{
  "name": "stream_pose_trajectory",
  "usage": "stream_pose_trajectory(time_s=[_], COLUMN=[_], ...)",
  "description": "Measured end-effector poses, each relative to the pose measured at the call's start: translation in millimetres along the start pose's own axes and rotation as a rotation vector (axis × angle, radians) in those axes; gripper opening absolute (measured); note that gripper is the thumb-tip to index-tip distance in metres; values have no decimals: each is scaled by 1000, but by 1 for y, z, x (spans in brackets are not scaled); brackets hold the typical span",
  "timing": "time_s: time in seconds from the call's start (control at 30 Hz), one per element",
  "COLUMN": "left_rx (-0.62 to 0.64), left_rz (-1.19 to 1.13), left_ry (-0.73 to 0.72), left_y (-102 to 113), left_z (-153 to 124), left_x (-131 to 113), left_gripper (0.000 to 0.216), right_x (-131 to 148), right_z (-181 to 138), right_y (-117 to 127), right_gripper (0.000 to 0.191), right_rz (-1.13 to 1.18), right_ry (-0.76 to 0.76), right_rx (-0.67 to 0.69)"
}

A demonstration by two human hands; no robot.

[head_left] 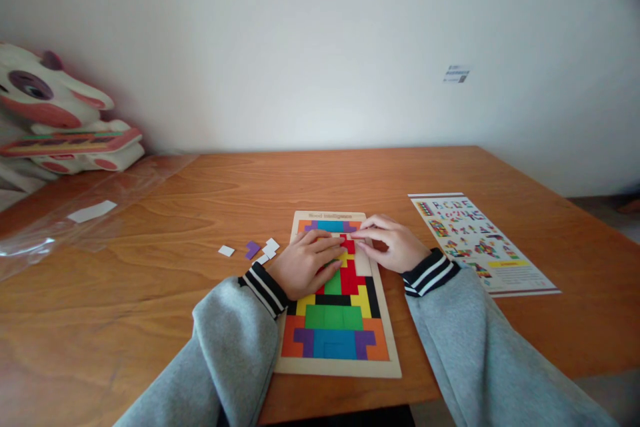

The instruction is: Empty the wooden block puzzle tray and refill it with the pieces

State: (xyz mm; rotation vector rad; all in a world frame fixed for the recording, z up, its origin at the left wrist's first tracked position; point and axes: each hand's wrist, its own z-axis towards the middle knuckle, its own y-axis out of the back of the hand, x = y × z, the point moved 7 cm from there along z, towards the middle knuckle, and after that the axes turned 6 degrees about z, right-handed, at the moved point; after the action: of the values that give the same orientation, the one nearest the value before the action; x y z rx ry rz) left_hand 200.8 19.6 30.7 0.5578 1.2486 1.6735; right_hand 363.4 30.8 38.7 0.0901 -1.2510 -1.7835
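A wooden puzzle board [387, 347] lies on the table in front of me, filled with coloured block pieces in red, yellow, green, blue, purple, orange and black. My left hand [305, 267] rests flat on the board's upper left, fingers stretched across the pieces. My right hand [393, 240] lies at the upper right, its fingers together and pressing on a red piece [349, 245] near the top. The two hands' fingertips almost meet over that piece. Grey sleeves with striped cuffs cover both arms.
Several loose pieces [263, 250], white and purple, lie left of the board. A printed pattern sheet [480, 240] lies to the right. A clear plastic bag [75, 213] and a plush toy [55, 120] sit at the far left by the wall.
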Motion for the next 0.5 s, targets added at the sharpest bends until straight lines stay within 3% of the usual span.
stream_pose_trajectory(time_s=[0.23,0.5], left_rx=[57,31], left_rz=[11,7], left_ry=[0,-23], left_y=[-2,2], left_z=[1,2], left_x=[-2,-3], left_gripper=[40,35], right_x=[-10,-12], right_z=[-2,-2], right_y=[-5,-5], right_gripper=[21,21], right_rz=[16,65], right_ry=[-76,-100], right_rx=[29,23])
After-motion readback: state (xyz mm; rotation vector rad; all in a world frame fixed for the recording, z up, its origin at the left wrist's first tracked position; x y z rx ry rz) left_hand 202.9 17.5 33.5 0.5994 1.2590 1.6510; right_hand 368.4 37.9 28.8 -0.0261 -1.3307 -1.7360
